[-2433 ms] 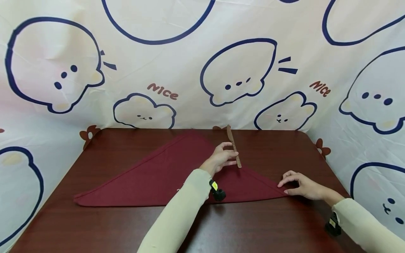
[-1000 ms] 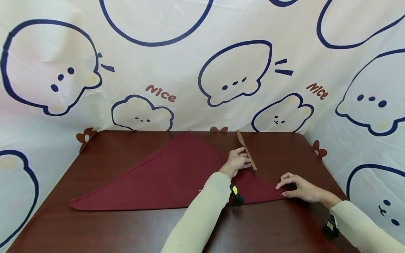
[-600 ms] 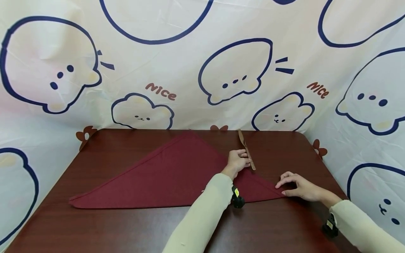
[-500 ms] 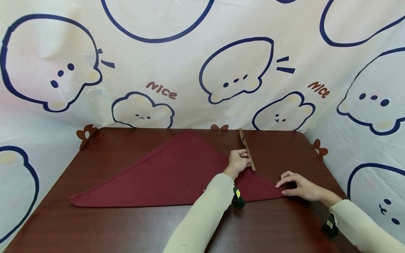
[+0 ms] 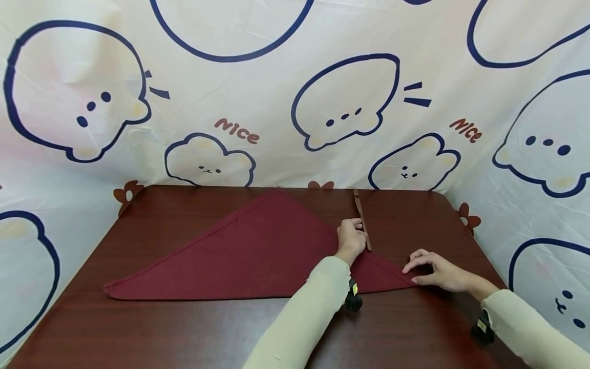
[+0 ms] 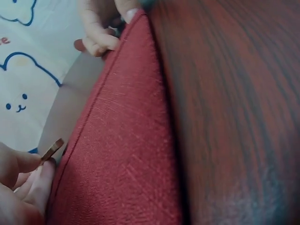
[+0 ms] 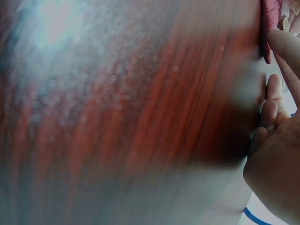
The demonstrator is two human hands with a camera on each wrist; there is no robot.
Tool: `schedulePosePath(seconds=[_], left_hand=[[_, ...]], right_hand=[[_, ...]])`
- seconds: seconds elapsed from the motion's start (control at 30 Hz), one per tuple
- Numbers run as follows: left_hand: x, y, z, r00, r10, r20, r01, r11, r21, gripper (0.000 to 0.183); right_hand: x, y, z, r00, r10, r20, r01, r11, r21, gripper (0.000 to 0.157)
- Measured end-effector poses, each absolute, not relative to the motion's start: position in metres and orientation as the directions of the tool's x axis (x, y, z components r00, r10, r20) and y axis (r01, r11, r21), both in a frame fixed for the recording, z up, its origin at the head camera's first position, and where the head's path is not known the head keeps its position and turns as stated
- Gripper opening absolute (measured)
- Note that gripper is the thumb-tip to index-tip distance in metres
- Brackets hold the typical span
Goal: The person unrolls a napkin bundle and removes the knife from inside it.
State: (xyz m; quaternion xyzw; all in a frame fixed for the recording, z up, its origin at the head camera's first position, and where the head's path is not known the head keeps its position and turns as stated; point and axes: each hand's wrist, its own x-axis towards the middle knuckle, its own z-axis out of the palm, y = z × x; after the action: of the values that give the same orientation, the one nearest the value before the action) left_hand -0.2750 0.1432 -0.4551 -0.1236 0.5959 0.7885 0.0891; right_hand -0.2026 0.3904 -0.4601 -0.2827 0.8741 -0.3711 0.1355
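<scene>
A dark red cloth (image 5: 239, 251), folded into a wide triangle, lies flat with its peak toward the far edge. My left hand (image 5: 351, 238) pinches a thin wooden knife (image 5: 360, 212) near its near end, just beyond the cloth's right slanting edge; the other end points away from me. In the left wrist view the end of the wooden knife (image 6: 52, 150) sticks out between thumb and fingers. At the triangle's right corner, my right hand (image 5: 435, 271) pinches the cloth between thumb and fingers. The right wrist view catches a bit of the cloth (image 7: 270, 23) by the thumb.
Everything lies on a dark brown wooden table (image 5: 152, 333) with rounded far corners. A pale curtain (image 5: 272, 92) with blue cartoon outlines hangs behind it and on both sides. Each wrist carries a small black camera (image 5: 354, 297).
My left hand has carried the wooden knife to the right along the cloth's slanting edge, and lately turned it more edge-on and upright in view. The right hand keeps its place at the corner.
</scene>
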Motion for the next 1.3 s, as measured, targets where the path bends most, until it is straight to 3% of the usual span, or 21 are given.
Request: schedulePosePath(seconds=[0.1,0.2,0.4,0.7,0.93,1.3], left_hand=[[-0.273,0.142,-0.455,-0.988,-0.039,-0.152,-0.157,0.178,0.972,0.039],[-0.273,0.142,-0.454,-0.994,-0.06,-0.092,-0.105,0.284,0.953,0.035],[-0.276,0.145,-0.455,-0.99,-0.13,-0.053,-0.096,0.35,0.932,0.025],[-0.275,0.155,-0.454,-0.978,-0.164,-0.128,-0.177,0.336,0.925,0.022],[-0.274,0.154,-0.457,-0.976,-0.198,-0.094,-0.159,0.344,0.926,0.019],[-0.273,0.14,-0.456,-0.996,-0.065,-0.059,-0.078,0.345,0.935,0.007]], right_hand=[[-0.203,0.39,-0.46,-0.802,-0.597,-0.022,-0.4,0.565,-0.722,0.017],[-0.203,0.388,-0.459,-0.802,-0.596,-0.039,-0.382,0.562,-0.734,0.018],[-0.204,0.387,-0.458,-0.805,-0.592,-0.035,-0.377,0.556,-0.741,0.018],[-0.201,0.395,-0.463,-0.806,-0.59,-0.044,-0.38,0.574,-0.725,0.018],[-0.201,0.391,-0.463,-0.79,-0.613,0.001,-0.432,0.556,-0.709,0.018],[-0.203,0.392,-0.463,-0.793,-0.609,-0.003,-0.431,0.565,-0.703,0.018]])
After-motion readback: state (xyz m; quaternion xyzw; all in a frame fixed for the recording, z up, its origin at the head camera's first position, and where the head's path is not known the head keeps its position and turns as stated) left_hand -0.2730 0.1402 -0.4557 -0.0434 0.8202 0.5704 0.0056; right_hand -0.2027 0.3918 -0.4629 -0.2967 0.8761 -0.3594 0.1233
